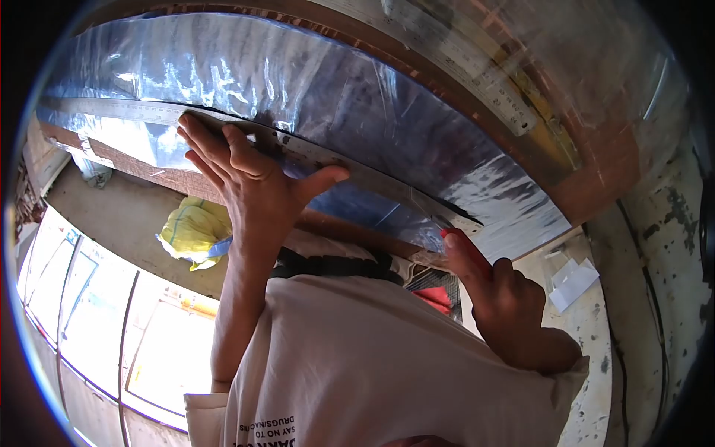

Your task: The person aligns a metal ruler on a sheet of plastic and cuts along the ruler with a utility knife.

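Note:
A long steel ruler (372, 179) lies across a shiny clear plastic sheet (328, 82) that looks bluish on the bench. My left hand (249, 175) presses flat on the ruler with its fingers spread and the thumb stretched out along it. Near the ruler's right end, my right hand (506, 298) is wrapped round a red-handled cutter knife (467, 250). The knife's tip points at the sheet beside the ruler's lower edge; the blade itself is hard to make out.
Another steel ruler (477, 86) and a yellow strip (555, 134) lie at the far side of the brown bench. A yellow plastic bag (195, 231) is below the bench on the left. White paper pieces (575, 285) lie at right, and bright windows (89, 298) stand at lower left.

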Action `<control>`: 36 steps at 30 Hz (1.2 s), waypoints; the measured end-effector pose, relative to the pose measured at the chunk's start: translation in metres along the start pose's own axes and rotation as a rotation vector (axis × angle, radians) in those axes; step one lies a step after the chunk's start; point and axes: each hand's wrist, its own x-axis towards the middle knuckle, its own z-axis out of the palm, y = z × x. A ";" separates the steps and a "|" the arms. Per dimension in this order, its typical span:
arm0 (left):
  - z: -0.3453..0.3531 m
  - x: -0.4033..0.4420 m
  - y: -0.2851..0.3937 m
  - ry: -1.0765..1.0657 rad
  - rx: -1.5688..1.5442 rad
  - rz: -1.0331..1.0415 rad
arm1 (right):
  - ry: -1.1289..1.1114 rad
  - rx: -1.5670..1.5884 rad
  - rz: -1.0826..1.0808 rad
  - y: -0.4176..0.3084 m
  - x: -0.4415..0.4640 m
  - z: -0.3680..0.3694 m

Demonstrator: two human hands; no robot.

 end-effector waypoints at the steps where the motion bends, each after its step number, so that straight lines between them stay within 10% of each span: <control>1: 0.000 0.000 0.000 -0.003 -0.002 -0.007 | -0.004 -0.002 0.015 0.000 -0.001 -0.001; 10: 0.002 -0.001 -0.001 0.036 -0.035 -0.041 | -0.028 0.059 0.091 0.000 -0.001 -0.009; 22: 0.007 -0.001 0.003 0.164 -0.103 -0.049 | 0.516 1.467 0.311 -0.007 0.013 0.013; 36: -0.005 0.002 0.011 0.185 -0.101 -0.164 | 0.233 0.288 -0.067 -0.044 0.085 0.006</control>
